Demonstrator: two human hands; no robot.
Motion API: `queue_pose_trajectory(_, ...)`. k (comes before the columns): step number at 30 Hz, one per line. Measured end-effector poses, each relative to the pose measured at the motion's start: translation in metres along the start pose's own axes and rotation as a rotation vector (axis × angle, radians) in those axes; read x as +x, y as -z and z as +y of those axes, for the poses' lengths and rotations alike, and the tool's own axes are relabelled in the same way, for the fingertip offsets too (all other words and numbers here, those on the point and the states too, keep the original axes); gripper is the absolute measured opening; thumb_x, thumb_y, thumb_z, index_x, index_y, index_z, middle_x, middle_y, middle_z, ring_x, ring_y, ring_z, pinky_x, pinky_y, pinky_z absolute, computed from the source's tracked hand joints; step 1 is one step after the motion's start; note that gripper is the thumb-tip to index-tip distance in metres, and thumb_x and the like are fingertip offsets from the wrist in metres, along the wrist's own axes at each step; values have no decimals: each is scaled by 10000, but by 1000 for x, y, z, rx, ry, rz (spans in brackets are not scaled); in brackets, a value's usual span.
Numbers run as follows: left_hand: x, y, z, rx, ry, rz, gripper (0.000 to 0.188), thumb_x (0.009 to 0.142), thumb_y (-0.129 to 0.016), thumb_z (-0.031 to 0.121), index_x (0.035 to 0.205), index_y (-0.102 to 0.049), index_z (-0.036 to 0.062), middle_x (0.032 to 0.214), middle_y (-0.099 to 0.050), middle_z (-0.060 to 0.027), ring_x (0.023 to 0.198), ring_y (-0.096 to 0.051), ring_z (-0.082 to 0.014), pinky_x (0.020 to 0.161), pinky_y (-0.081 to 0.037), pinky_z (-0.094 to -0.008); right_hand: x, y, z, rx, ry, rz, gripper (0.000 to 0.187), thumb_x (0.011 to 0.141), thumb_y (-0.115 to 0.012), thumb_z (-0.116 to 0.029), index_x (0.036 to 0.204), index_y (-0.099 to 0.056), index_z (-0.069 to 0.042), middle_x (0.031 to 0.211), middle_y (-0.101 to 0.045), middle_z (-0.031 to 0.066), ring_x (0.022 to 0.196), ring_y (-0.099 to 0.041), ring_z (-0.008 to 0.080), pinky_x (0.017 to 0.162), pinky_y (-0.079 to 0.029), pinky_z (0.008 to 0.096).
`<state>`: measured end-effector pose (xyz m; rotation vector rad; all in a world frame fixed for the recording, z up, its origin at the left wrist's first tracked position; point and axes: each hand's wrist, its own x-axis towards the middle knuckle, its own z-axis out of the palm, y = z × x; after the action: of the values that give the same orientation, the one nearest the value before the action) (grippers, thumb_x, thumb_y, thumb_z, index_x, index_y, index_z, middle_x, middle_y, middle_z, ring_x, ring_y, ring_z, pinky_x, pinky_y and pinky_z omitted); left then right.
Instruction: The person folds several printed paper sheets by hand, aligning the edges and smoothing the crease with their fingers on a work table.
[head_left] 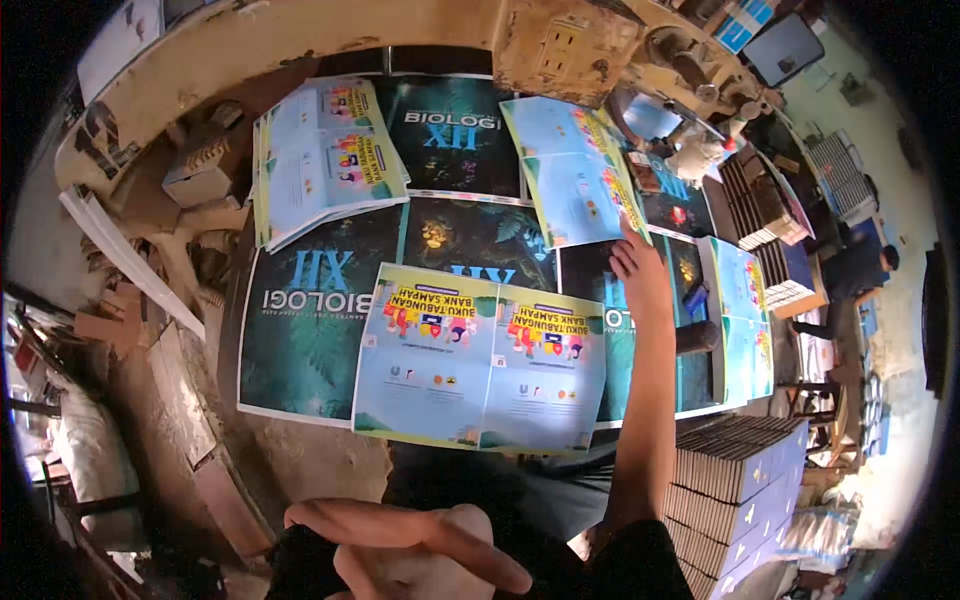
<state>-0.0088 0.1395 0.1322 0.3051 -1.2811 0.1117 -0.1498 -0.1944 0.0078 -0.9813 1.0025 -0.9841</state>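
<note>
My right hand reaches across the table, its fingers bent at the near edge of a blue-and-yellow printed sheet on the far right pile. Low in the picture, close to the camera, is my left hand; its finger positions are hard to make out, and I see nothing in it. Between my arms and the table's far side lies another printed sheet with two cover designs side by side. A thicker stack of matching sheets sits at the far left. Dark green printed sheets lie underneath.
A dark cylindrical object and a small blue object lie right of my forearm. More blue sheets rest at the right edge. Tall stacks of bound books stand at lower right. Farther right is another person.
</note>
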Motion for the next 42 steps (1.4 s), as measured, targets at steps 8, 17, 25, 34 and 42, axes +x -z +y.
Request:
queue_pose_trajectory(8,-48,-2,8,-250,913,-356,277,948,-623,201,1180,-558,65,1069,-623,-97,982,-615,-204,785,-536,-350,-68,-15,14,-1054,748,-239,327,887,-716,-272,1104,-684,-29,1070,-663,182,1015,-646,343,870,-503,388)
queue_pose_trajectory(17,-171,0,33,-446,2055,204,601,972,-617,367,1427,-397,42,1405,-440,-96,1271,-477,-219,1096,-388,-420,-85,-41,11,-1232,765,-401,340,920,-653,-340,1021,-647,-15,1019,-588,198,1008,-563,405,884,-454,481)
queue_pose_trajectory(25,-140,45,59,32,1897,635,632,971,-636,361,1451,-361,56,1364,-506,-106,1228,-508,-235,1078,-397,-418,-138,-23,-8,-1177,507,-541,368,921,-659,-347,826,-650,8,771,-635,192,779,-618,376,731,-493,450)
queue_pose_trajectory(34,-61,101,21,550,1374,97,517,954,-644,88,1414,-426,2,1078,-595,-35,959,-554,-121,826,-485,-276,-132,-6,28,-594,338,-304,447,1007,-579,-298,751,-689,51,633,-646,61,589,-593,95,555,-440,254)
queue_pose_trajectory(42,-28,302,-131,346,1199,380,476,871,-672,121,1326,-563,35,1165,-630,-58,1008,-602,-161,874,-495,-303,-137,-7,42,-663,524,-194,326,949,-667,-199,717,-677,30,602,-640,49,550,-584,75,520,-423,250)
